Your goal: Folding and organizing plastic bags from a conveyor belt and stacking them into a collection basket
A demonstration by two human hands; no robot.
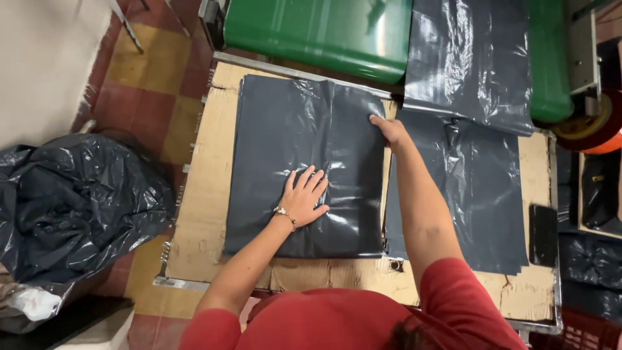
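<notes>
A stack of flat dark grey plastic bags (pixel 285 123) lies on a cardboard-covered table (pixel 201 214). My left hand (pixel 304 194) rests flat on the stack's lower middle, fingers spread, a bracelet at the wrist. My right hand (pixel 389 128) reaches forward and touches the stack's right edge near the top; whether it pinches the edge is unclear. A second sheet of the same plastic (pixel 479 194) lies to the right and runs up over a green machine body (pixel 324 32).
A crumpled heap of black plastic bags (pixel 71 201) sits on the floor at left. A dark flat object (pixel 543 234) lies at the table's right edge. More dark bags (pixel 593 259) and an orange wheel (pixel 593 129) are at far right. Tiled floor (pixel 139 84) lies beyond.
</notes>
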